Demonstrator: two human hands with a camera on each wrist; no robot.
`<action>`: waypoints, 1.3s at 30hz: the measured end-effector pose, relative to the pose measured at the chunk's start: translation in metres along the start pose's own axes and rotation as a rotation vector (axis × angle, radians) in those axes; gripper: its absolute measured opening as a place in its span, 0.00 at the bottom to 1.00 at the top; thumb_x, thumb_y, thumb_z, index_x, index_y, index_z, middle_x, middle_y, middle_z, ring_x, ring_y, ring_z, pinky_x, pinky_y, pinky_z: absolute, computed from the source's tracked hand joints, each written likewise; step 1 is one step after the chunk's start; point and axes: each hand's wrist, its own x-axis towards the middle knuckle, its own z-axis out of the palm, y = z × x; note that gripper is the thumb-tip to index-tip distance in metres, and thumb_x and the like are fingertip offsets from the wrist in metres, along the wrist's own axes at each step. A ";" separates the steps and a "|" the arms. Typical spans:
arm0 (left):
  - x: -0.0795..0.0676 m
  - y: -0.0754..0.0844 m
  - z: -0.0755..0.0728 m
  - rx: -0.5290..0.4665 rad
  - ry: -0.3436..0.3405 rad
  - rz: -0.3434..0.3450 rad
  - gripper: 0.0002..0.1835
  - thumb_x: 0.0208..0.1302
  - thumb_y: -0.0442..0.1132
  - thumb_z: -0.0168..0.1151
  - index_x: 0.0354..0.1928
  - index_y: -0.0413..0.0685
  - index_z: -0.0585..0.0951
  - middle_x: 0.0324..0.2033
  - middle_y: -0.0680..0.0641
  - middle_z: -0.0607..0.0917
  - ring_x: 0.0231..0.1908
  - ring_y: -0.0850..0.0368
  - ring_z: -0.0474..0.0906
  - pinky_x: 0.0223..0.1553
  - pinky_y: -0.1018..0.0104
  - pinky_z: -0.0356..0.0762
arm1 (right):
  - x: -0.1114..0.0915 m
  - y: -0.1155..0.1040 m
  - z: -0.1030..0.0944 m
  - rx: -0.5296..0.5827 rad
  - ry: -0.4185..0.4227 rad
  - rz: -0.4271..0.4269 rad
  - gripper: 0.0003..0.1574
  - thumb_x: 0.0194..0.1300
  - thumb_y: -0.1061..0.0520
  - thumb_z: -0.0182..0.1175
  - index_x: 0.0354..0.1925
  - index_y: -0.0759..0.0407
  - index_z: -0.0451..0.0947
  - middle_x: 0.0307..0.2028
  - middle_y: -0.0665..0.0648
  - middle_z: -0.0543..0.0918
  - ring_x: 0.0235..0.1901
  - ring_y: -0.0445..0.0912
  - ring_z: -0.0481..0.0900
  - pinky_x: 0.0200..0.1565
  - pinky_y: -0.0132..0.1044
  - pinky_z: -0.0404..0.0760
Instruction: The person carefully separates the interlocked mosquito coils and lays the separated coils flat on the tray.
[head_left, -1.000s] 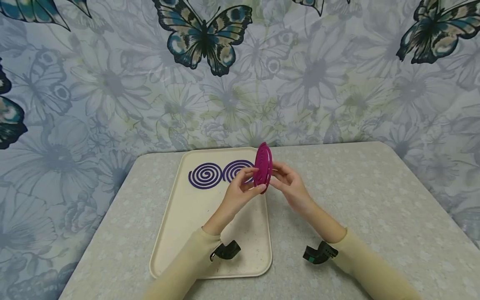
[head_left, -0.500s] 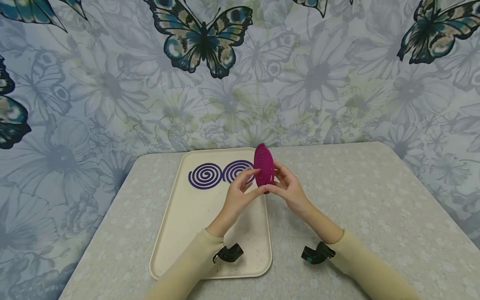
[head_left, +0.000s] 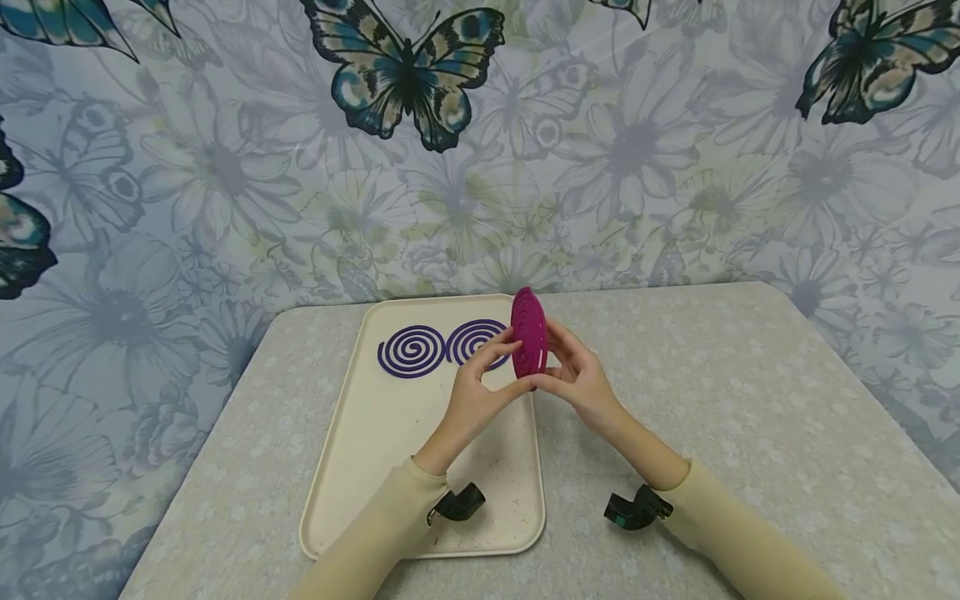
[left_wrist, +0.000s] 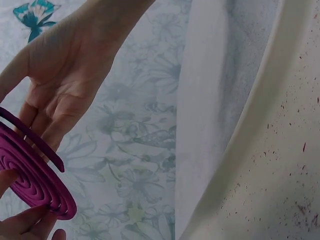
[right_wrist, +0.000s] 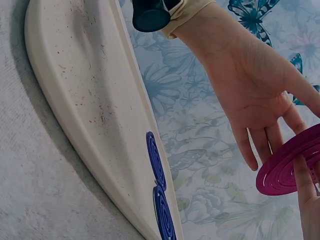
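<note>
Both hands hold a magenta mosquito coil [head_left: 529, 333] on edge above the right side of the cream tray [head_left: 405, 467]. My left hand [head_left: 476, 387] pinches it from the left, with fingertips on its flat face and the thumb at its lower edge. From the right, my right hand [head_left: 588, 383] grips it, its fingers partly hidden behind the coil. The two thumbs meet at the bottom. In the left wrist view, an end of the magenta coil [left_wrist: 37, 140] stands apart from the other turns. Two purple coils [head_left: 411, 352] lie side by side at the tray's far end, the right one partly covered by my left hand.
The tray stands on a table with a pale patterned cover [head_left: 712, 400]. Small dark crumbs [right_wrist: 102, 117] are scattered on the tray. A wall with butterflies and flowers [head_left: 480, 192] rises behind the table's back edge. Black wrist cameras [head_left: 636, 508] hang under both sleeves.
The right thumb has moved left to the coil's lower edge, beside the left thumb. The magenta coil has turned slightly, and the gap between its turns looks narrower. The purple coils stay put.
</note>
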 end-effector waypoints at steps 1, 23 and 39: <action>0.000 0.001 0.000 0.010 0.008 0.010 0.26 0.56 0.40 0.70 0.57 0.44 0.78 0.67 0.47 0.70 0.70 0.48 0.61 0.69 0.44 0.61 | 0.000 -0.001 0.000 0.000 -0.005 -0.006 0.50 0.58 0.64 0.65 0.71 0.71 0.49 0.59 0.46 0.72 0.55 0.36 0.73 0.45 0.27 0.83; 0.001 0.006 0.000 0.021 0.083 0.203 0.27 0.46 0.32 0.75 0.51 0.33 0.79 0.67 0.36 0.68 0.66 0.39 0.65 0.63 0.40 0.66 | -0.001 -0.006 0.002 -0.148 -0.022 -0.066 0.49 0.59 0.61 0.66 0.72 0.64 0.52 0.59 0.46 0.72 0.55 0.39 0.72 0.50 0.28 0.80; -0.002 0.020 0.003 0.042 0.101 0.125 0.27 0.46 0.25 0.72 0.53 0.31 0.79 0.65 0.36 0.71 0.67 0.43 0.65 0.64 0.49 0.69 | -0.002 -0.008 0.006 -0.165 -0.017 -0.048 0.47 0.63 0.61 0.62 0.72 0.64 0.50 0.63 0.49 0.68 0.58 0.37 0.68 0.55 0.25 0.76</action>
